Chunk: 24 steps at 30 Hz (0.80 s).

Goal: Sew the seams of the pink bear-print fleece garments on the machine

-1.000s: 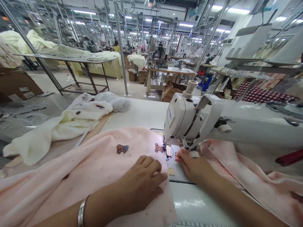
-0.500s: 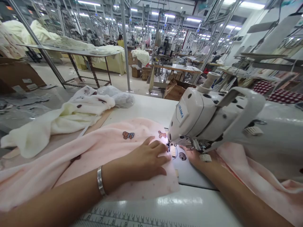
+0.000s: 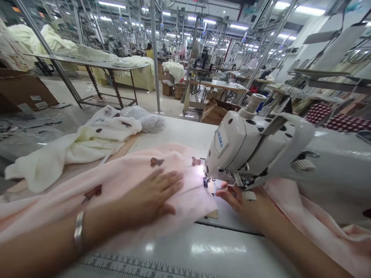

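Pale pink fleece fabric (image 3: 124, 173) printed with small animal figures lies across the sewing table, its right edge at the needle area of a white sewing machine (image 3: 232, 146). My left hand (image 3: 153, 193), slightly blurred, rests flat on this fabric with its fingers stretched out, left of the lit presser foot (image 3: 206, 182). Just right of the presser foot is my right hand (image 3: 239, 199), its thumb and fingers apart over the machine bed, partly hidden under the machine head. I see no cloth between those fingers. More pink fabric (image 3: 307, 208) hangs behind the right forearm.
A cream fleece piece with dark spots (image 3: 72, 150) lies at the table's left, beside a clear plastic bag (image 3: 147, 119). A ruler strip (image 3: 130, 268) runs along the front edge. Beyond stand a cloth-laden table (image 3: 87, 61), a metal post (image 3: 155, 58) and an open carton (image 3: 217, 110).
My left hand has slid left, away from the presser foot, along the fabric. My right hand has drawn slightly out from under the machine head, its fingers now showing. The fabric edge has shifted.
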### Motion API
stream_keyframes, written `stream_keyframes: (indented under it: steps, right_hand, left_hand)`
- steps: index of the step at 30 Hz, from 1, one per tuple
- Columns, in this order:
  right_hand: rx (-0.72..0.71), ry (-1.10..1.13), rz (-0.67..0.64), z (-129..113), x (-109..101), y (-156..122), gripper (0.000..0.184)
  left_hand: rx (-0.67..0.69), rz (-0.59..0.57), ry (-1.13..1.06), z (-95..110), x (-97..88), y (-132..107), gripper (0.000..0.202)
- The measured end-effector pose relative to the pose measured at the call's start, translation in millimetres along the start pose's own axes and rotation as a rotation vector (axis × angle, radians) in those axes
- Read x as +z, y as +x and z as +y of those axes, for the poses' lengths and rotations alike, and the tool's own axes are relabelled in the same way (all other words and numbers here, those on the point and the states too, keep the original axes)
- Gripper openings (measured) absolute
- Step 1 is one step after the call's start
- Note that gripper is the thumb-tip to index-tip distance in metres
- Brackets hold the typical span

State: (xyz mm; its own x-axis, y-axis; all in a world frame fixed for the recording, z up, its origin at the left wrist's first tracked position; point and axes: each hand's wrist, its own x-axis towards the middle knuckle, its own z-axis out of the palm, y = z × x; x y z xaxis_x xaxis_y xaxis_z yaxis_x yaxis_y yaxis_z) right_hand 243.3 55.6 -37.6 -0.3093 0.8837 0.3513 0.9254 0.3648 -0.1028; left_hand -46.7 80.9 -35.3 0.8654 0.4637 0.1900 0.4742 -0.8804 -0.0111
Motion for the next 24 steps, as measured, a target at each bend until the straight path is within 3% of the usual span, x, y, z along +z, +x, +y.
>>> stream_keyframes:
  steps: [2, 3, 5, 6, 7, 9, 11, 14, 19, 24]
  right_hand:
    - [-0.023, 0.006, 0.006, -16, -8, -3, 0.037]
    - [-0.04, 0.018, 0.001, -25, -10, -5, 0.036]
    - [-0.103, 0.099, 0.037, -40, -13, -10, 0.025]
    - [-0.145, 0.157, 0.072, -46, -13, -14, 0.018]
    - [-0.187, 0.207, 0.105, -50, -13, -17, 0.016]
    - [-0.262, 0.235, 0.115, -53, -11, -24, 0.029]
    - [-0.292, 0.152, 0.036, -48, -8, -30, 0.035]
    - [-0.246, 0.06, -0.008, -35, -7, -33, 0.025]
    - [-0.027, 0.094, 0.016, -34, -3, -17, 0.018]
    - [-0.055, 0.026, 0.104, -30, -3, -8, 0.023]
  left_hand:
    - [-0.19, 0.069, -0.012, 41, 13.8, -26, 0.055]
    - [-0.232, 0.089, -0.035, 62, 19.2, -33, 0.048]
    - [-0.184, 0.11, -0.173, 91, 21.9, -31, 0.033]
    - [-0.133, 0.119, -0.261, 96, 18.6, -22, 0.027]
    - [-0.106, 0.129, -0.337, 94, 12.9, -11, 0.024]
    - [-0.136, 0.135, -0.408, 75, -0.5, 15, 0.02]
    - [-0.166, 0.097, -0.388, 50, -9.0, 35, 0.02]
    - [-0.119, 0.015, -0.328, 28, -6.2, 44, 0.035]
    - [-0.126, 0.027, -0.334, 33, 4.1, 35, 0.037]
    - [-0.134, 0.008, -0.366, 35, 0.7, 34, 0.037]
